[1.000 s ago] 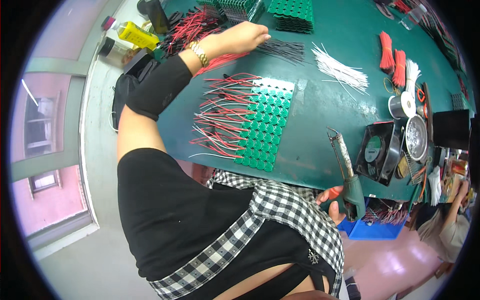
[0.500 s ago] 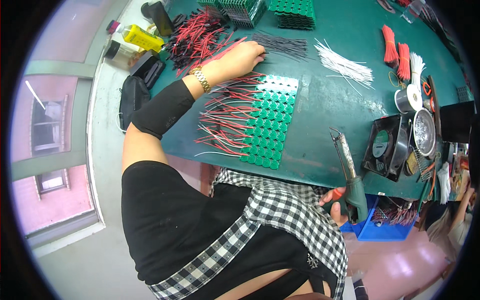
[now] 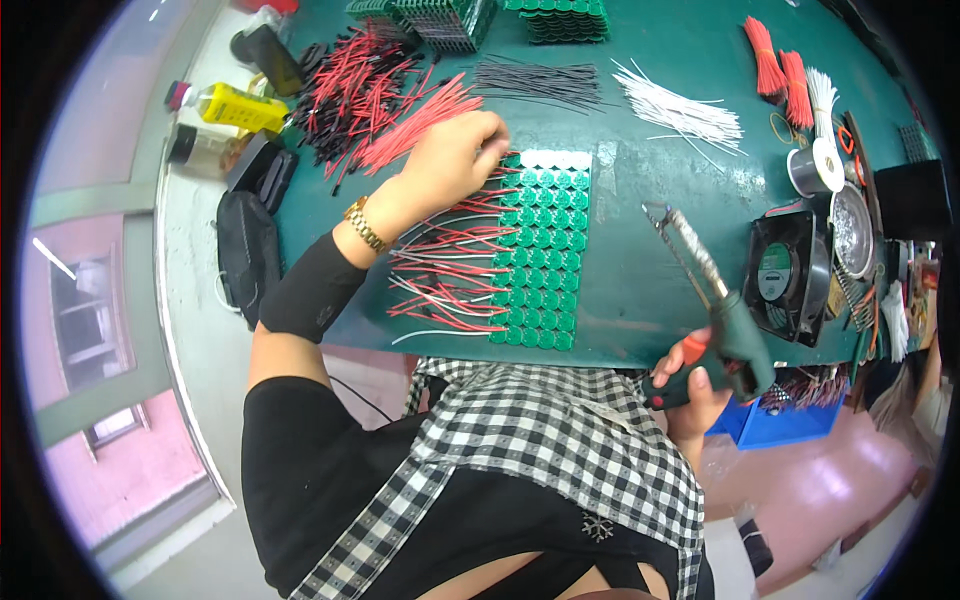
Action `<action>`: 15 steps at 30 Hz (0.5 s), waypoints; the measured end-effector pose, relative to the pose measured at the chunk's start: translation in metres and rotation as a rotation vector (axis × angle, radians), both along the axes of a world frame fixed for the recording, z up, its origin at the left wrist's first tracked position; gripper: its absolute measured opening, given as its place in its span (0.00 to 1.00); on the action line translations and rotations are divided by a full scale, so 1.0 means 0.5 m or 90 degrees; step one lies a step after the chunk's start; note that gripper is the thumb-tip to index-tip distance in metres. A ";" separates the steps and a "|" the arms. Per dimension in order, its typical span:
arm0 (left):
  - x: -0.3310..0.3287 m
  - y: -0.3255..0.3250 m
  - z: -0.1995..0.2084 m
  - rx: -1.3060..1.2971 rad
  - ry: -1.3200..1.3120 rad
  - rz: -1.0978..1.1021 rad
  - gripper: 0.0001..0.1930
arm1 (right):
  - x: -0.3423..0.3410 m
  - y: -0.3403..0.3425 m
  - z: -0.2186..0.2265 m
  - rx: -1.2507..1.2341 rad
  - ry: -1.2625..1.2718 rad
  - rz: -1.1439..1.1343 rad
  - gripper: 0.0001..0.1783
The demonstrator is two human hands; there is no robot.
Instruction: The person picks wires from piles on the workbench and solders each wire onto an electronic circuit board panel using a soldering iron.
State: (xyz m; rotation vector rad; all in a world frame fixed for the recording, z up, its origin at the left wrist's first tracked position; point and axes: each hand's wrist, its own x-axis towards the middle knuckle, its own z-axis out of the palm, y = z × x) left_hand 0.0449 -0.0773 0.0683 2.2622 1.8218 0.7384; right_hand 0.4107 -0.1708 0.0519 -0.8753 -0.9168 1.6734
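My left hand (image 3: 458, 163) is closed in a pinch at the upper left corner of a green circuit board panel (image 3: 540, 255). A thin red wire end shows at its fingertips, over the top row of round boards. Red, white and dark wires (image 3: 445, 255) run leftward from the panel's left edge, partly under my wrist. In my right hand (image 3: 690, 385) is a green pistol-shaped soldering gun (image 3: 735, 350), gripped by its handle near the table's front edge. Its metal tip points up and left, apart from the panel.
Loose red wires (image 3: 420, 125), black wires (image 3: 540, 82) and white wires (image 3: 680, 110) lie beyond the panel. More green boards (image 3: 560, 22) are stacked at the back. A black fan (image 3: 785, 275), solder spool (image 3: 816, 168) and metal bowl (image 3: 852, 230) stand at right.
My left hand has come from beside the black wires down to the panel's upper left corner, its fingers now pinched. The soldering gun has risen, its tip higher over the table.
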 end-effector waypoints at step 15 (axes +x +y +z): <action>-0.099 0.054 -0.114 -0.044 -0.291 -0.078 0.05 | -0.263 0.074 -0.042 -0.081 -0.081 0.069 0.34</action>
